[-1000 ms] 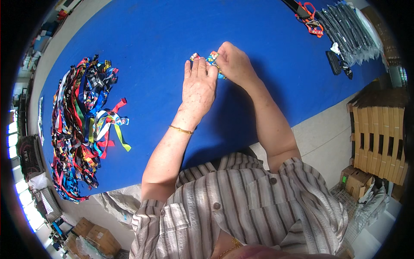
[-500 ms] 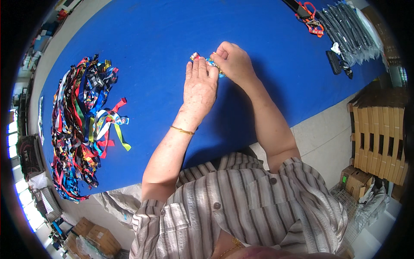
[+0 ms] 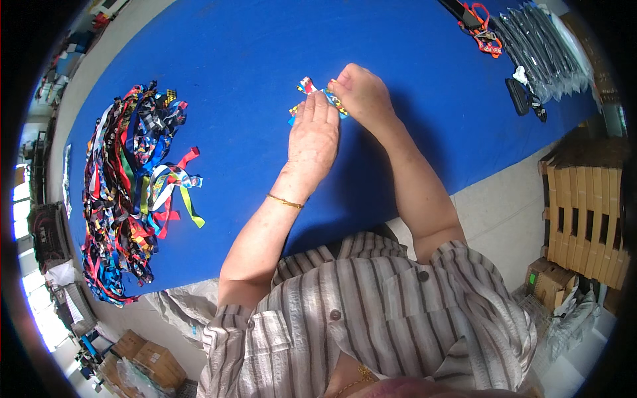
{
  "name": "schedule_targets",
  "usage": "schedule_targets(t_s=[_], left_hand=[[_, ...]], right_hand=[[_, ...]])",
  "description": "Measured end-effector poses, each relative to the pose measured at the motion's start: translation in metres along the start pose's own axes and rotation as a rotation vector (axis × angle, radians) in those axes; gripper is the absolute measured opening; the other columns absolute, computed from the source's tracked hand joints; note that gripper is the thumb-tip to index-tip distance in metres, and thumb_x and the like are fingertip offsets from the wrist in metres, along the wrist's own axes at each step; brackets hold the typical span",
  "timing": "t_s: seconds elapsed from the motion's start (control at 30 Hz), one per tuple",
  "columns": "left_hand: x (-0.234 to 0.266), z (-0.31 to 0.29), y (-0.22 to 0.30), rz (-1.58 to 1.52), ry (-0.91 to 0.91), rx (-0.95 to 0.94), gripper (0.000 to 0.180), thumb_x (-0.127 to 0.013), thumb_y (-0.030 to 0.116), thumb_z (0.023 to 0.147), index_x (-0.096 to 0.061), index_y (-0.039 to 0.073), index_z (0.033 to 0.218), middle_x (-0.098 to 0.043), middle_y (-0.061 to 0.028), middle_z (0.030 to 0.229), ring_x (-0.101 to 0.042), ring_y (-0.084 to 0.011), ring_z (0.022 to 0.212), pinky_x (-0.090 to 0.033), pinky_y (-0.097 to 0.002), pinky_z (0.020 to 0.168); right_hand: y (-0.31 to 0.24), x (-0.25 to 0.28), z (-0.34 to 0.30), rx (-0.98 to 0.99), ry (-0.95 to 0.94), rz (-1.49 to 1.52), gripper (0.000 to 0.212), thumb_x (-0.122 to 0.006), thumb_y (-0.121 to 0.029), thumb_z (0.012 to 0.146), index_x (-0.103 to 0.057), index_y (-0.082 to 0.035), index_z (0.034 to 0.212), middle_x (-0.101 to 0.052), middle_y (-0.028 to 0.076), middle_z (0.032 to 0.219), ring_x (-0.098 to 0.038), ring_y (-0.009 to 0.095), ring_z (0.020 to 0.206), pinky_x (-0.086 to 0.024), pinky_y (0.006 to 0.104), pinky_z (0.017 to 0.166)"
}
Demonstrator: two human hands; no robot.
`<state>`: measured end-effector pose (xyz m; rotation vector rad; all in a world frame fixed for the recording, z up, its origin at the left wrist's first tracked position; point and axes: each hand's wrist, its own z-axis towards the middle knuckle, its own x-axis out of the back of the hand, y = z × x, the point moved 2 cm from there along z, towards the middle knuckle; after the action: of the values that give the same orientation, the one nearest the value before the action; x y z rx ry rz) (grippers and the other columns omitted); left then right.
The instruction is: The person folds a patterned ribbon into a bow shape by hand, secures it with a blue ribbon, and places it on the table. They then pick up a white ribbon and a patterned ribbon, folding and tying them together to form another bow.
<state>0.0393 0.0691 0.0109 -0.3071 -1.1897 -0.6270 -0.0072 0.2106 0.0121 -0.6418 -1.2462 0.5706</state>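
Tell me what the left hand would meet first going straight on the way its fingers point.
Most likely the ribbon: part of it shows just ahead of the left hand, which seems to rest partly on it. Height is hard to judge from this view.

Wears short-sleeved shirt [image 3: 371, 312], pale grey with brown vertical stripes, dark round buttons [image 3: 335, 315], flapped chest pocket [image 3: 271, 331]. Thin gold-coloured bangle [image 3: 286, 201] on left wrist [image 3: 296, 184], gold-coloured neck chain [image 3: 363, 377] showing at open collar [image 3: 458, 361].

Ribbon heap [image 3: 116, 176] on the left of the tabletop [image 3: 225, 60]; ribbon piece [image 3: 306, 85] central, partly under the left hand [image 3: 314, 136]; right hand [image 3: 362, 96] alongside; bagged packs [image 3: 541, 56] far right!
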Motion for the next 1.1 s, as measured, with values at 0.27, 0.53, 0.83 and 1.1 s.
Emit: schedule_targets(t_s=[0.27, 0.53, 0.83, 1.1], left_hand=[[-0.001, -0.001, 0.002, 0.017, -0.009, -0.019, 0.040, -0.055, 0.003, 0.084, -0.054, -0.009, 0.122, -0.052, -0.0259, 0.134, -0.051, -0.0377, 0.127, -0.041, -0.0450, 0.108], [0.041, -0.009, -0.012, -0.170, 0.143, 0.080, 0.036, -0.056, -0.005, 0.080, -0.058, -0.005, 0.115, -0.056, -0.0238, 0.125, -0.054, -0.0399, 0.118, -0.042, -0.0481, 0.104], [0.049, -0.066, 0.007, -0.349, -0.227, 0.229, 0.015, -0.059, 0.015, 0.088, -0.052, 0.006, 0.098, -0.062, -0.0194, 0.067, -0.065, -0.0399, 0.066, -0.052, -0.0511, 0.060], [0.041, -0.057, 0.005, -0.439, -0.342, 0.207, 0.020, -0.054, 0.015, 0.087, -0.052, 0.002, 0.102, -0.062, -0.0189, 0.064, -0.065, -0.0401, 0.066, -0.051, -0.0516, 0.061]], right_hand=[[0.033, -0.004, 0.013, -0.128, 0.166, 0.550, 0.026, -0.069, -0.026, 0.091, -0.064, -0.001, 0.088, -0.067, 0.005, 0.074, -0.061, 0.012, 0.066, -0.050, 0.0284, 0.061], [0.028, 0.009, 0.014, -0.278, 0.137, 0.863, 0.022, -0.063, -0.025, 0.096, -0.059, -0.003, 0.094, -0.059, 0.002, 0.068, -0.051, 0.008, 0.052, -0.041, 0.0248, 0.045], [0.005, 0.019, 0.009, -0.238, 0.266, 1.115, 0.018, -0.062, -0.021, 0.097, -0.055, -0.005, 0.097, -0.046, -0.002, 0.064, -0.037, 0.005, 0.048, -0.026, 0.0222, 0.040], [-0.024, 0.010, -0.015, 0.023, -0.120, 1.229, 0.030, -0.049, -0.015, 0.103, -0.043, -0.012, 0.074, -0.034, -0.004, 0.054, -0.033, 0.005, 0.044, -0.034, 0.0245, 0.043]])
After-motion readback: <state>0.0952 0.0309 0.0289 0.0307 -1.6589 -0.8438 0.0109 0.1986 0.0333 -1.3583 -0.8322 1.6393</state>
